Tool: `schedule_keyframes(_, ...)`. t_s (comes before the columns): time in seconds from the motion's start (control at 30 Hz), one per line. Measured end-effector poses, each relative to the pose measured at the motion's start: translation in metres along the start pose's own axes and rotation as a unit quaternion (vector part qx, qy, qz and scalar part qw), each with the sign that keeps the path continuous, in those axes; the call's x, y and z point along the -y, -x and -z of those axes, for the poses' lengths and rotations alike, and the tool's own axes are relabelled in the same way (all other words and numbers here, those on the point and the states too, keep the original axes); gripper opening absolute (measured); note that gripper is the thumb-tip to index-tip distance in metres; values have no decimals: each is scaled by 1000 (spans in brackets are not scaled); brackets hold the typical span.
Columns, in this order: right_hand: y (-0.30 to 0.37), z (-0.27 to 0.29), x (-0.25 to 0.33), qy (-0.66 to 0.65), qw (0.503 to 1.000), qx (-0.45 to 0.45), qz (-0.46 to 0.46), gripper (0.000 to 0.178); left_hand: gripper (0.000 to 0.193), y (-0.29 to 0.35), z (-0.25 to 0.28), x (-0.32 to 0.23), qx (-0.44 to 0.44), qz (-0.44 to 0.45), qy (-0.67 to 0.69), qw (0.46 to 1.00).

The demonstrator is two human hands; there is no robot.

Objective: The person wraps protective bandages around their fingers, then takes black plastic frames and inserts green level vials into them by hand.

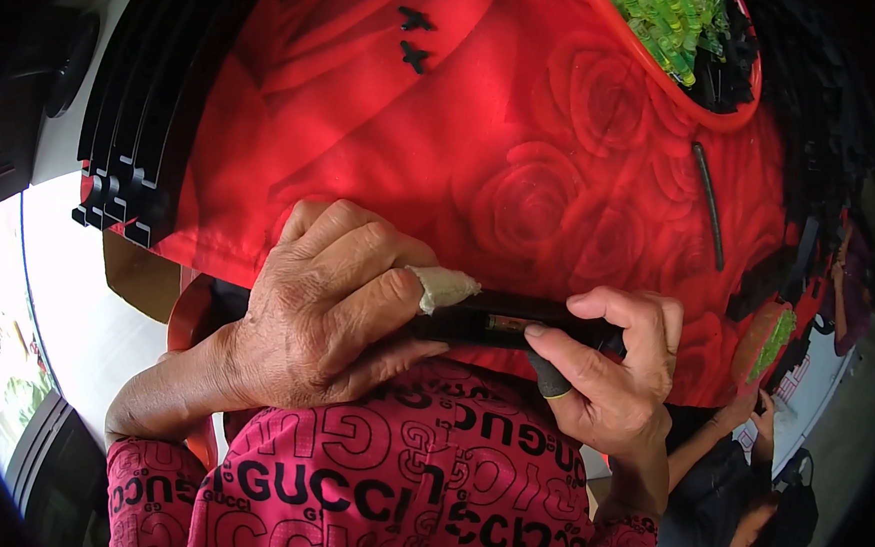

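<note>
A long black plastic piece (459, 327) lies crosswise in front of my body, at the near edge of the red table. My left hand (320, 306) is closed around its left part, with pale tape wrapped on one finger. At its right end, my right hand (622, 370) grips it between thumb and fingers. A dark cover sits around the base of that thumb. The thumb tip touches a small yellowish-green piece (505, 324) set in the black plastic. My fingers hide much of the black piece.
Several long black plastic strips (158, 96) lie side by side at the table's left edge. Small black cross-shaped pieces (415, 18) form a row at the back. A red-rimmed container (743, 112) holds green translucent pieces. A thin black rod (708, 205) lies right; another person (733, 512) works beyond.
</note>
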State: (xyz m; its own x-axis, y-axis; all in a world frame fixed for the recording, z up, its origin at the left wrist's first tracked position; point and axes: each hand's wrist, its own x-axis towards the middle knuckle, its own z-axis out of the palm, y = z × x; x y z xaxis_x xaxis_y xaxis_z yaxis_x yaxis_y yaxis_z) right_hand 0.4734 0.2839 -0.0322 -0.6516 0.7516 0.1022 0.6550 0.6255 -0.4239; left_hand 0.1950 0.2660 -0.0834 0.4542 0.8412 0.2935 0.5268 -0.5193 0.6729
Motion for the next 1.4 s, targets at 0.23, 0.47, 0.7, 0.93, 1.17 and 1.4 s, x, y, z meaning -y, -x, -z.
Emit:
schedule_keyframes(0.23,-12,-9,-7,-59,997,8,53,37,44,2,0,-1,-12,5,-1,1000)
schedule_keyframes(0.47,-13,-14,-12,-85,994,21,68,33,45,-1,-2,-1,-19,-4,-5,1000)
schedule_keyframes(0.7,-18,0,-16,-117,990,64,50,34,45,1,-2,2,-31,-8,-2,999)
schedule_keyframes(0.93,-24,18,-22,-197,972,86,-93,36,44,1,-3,2,-22,-11,-4,1000)
schedule_keyframes(1.17,-45,14,-25,-197,960,176,-95,28,43,1,-2,0,-10,3,-15,1000)
schedule_keyframes(1.4,-56,7,-14,-150,964,201,-89,21,45,2,-3,1,-22,5,-4,1000)
